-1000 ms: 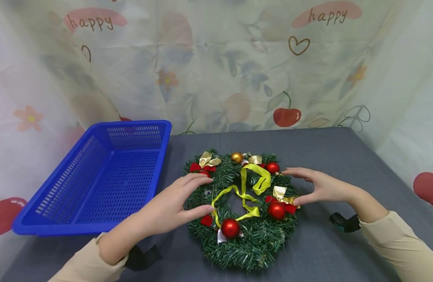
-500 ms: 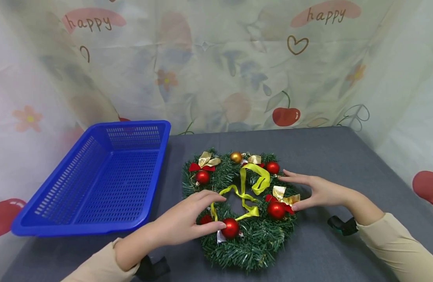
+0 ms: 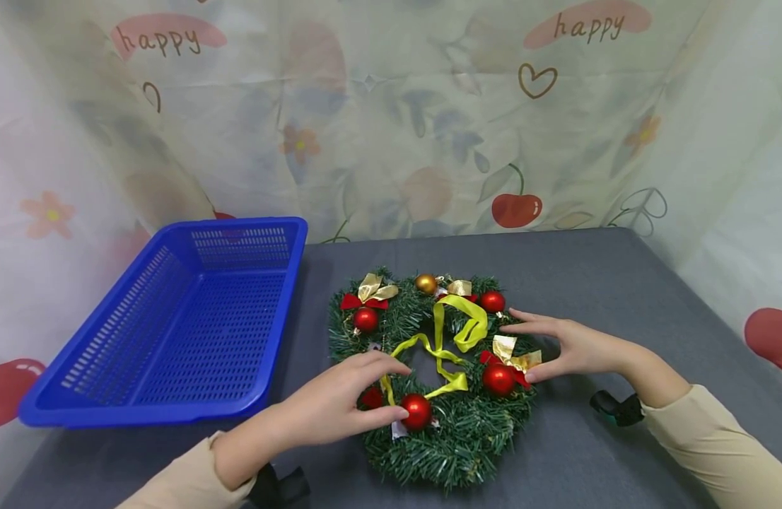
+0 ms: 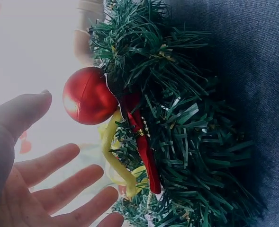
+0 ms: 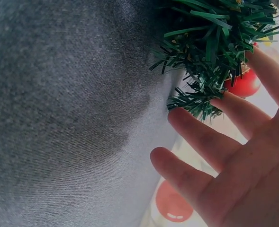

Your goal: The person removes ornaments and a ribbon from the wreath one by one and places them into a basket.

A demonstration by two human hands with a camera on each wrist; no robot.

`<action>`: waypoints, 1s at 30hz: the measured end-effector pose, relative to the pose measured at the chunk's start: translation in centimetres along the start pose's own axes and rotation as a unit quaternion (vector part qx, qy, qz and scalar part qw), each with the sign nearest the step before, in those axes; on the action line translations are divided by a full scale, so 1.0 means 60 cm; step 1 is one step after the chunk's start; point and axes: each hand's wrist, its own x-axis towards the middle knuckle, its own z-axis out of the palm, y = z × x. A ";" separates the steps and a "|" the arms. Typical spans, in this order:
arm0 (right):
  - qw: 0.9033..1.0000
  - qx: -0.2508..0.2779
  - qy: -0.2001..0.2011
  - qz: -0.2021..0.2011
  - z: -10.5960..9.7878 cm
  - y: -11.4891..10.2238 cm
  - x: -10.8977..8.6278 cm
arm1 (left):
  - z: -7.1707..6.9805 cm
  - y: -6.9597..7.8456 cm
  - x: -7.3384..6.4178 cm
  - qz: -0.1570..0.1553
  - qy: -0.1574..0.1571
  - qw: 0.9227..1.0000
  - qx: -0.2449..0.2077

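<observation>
A green Christmas wreath (image 3: 451,445) lies on the grey table in the head view, trimmed with red baubles, gold bows and a yellow ribbon (image 3: 472,332). Over its near left side hovers my left hand (image 3: 340,399), fingers spread. In the left wrist view the thumb of that hand (image 4: 16,189) points at a red bauble (image 4: 89,97), with a gap between them. My right hand (image 3: 578,346) is at the wreath's right edge, near a gold and red bow (image 3: 523,362). The right wrist view has its straight fingers (image 5: 201,137) at the green sprigs (image 5: 196,101); a firm touch cannot be made out.
A blue plastic basket (image 3: 278,311) with slotted walls stands on the left of the table (image 3: 588,268). Behind hangs a pale patterned curtain (image 3: 378,141). Dark straps (image 3: 278,488) sit by both wrists.
My left hand has moved right and toward the near side, from the wreath's left edge to beside the near red bauble. My right hand has shifted slightly. The wreath stays in place.
</observation>
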 end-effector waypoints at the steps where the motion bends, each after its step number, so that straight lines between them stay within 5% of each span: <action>1: 1.000 0.000 -0.001 0.000 0.000 0.000 0.000 | 0.000 0.000 0.000 0.002 0.000 1.000 0.000; 30: 1.000 0.001 -0.004 0.002 -0.001 -0.001 0.002 | 0.031 0.000 0.013 0.063 0.009 0.998 0.002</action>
